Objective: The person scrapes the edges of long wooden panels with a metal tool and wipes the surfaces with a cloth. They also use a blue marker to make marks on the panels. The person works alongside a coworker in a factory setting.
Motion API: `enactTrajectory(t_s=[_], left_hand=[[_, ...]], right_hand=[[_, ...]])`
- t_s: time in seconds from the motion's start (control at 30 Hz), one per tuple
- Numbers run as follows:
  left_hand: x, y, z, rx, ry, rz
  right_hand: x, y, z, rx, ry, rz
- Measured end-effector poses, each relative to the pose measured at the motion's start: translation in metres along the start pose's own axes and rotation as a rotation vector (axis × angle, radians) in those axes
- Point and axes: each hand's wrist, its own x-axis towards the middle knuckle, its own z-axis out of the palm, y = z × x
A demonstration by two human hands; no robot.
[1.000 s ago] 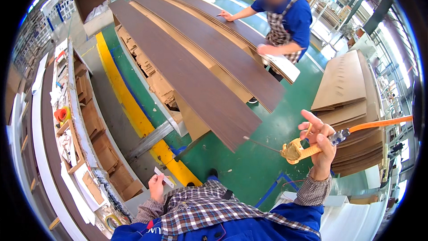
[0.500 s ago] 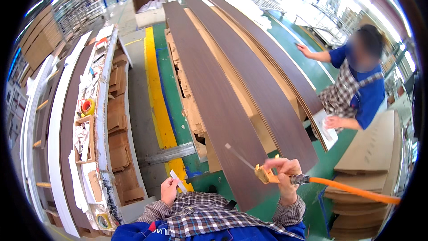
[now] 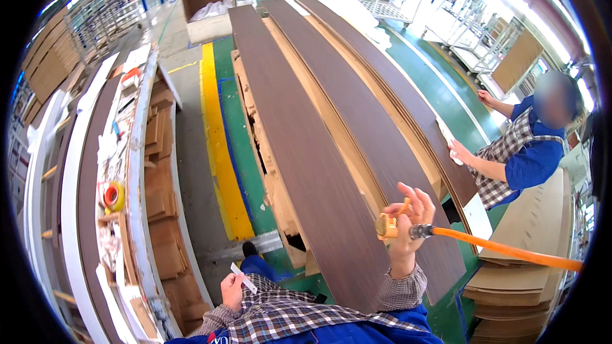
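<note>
Yellow blowgun (image 3: 386, 228) in right fingers (image 3: 420, 205), white strip (image 3: 245, 279) in left (image 3: 231, 286), tray (image 3: 127, 248) of paper (image 3: 111, 248), seemingly

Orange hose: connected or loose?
Connected, apparently: the orange hose joins a metal coupling beside the right hand, which grips the yellow air gun and hides its joint.

From the head, a fisheye looks steeply down.

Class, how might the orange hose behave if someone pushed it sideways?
The orange hose would probably flex yet spring back, since it leaves the metal coupling in a smooth, unkinked curve. Pushing it would likely tug the yellow tool in the right hand, as the coupling seems to join them.
</note>
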Motion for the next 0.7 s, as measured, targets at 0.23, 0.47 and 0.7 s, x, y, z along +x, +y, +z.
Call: enactTrajectory(t_s=[0.23, 0.47, 0.7], left_hand=[[0.122, 0.103, -0.04, 0.002, 0.028, 0.047], [0.221, 0.179, -0.079, -0.016, 0.1, 0.089], [0.282, 0.195, -0.051, -0.062, 0.059, -0.023]], right_hand=[[0.05, 0.046, 0.1, 0.189, -0.084, -0.088], [0.106, 0.099, 0.176, 0.169, 0.042, -0.027], [0.166, 0.148, 0.267, 0.196, -0.055, -0.028]])
